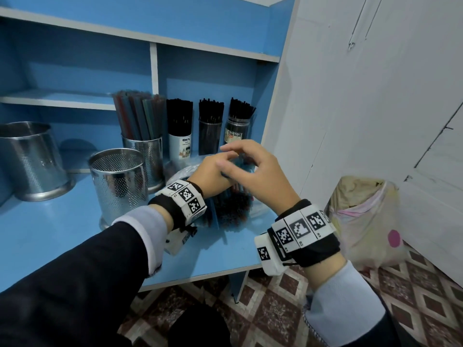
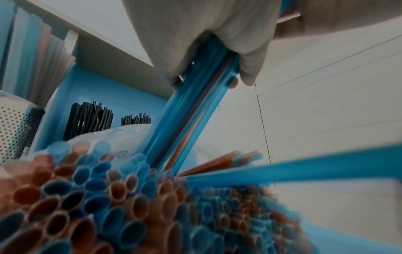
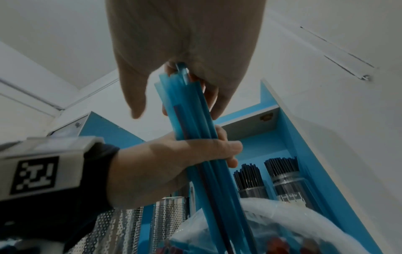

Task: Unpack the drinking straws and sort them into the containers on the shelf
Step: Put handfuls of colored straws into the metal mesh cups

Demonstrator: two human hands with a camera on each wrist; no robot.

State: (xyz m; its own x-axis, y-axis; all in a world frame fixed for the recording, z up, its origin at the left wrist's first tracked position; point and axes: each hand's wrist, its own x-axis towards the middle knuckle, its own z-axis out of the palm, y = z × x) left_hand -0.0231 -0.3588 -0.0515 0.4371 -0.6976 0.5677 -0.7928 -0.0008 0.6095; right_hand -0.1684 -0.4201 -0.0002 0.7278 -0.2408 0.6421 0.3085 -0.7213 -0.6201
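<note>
Left hand grips a bunch of blue straws, fingers curled round it, over the open bag of mixed straws on the blue shelf. Right hand pinches the bunch's top ends. Perforated steel cup stands just left.

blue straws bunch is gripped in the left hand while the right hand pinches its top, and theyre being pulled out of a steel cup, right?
Not quite: the bunch of blue plastic straws, gripped by the left hand and pinched by the right hand, rises from the clear plastic bag, as the right wrist view shows.
</note>
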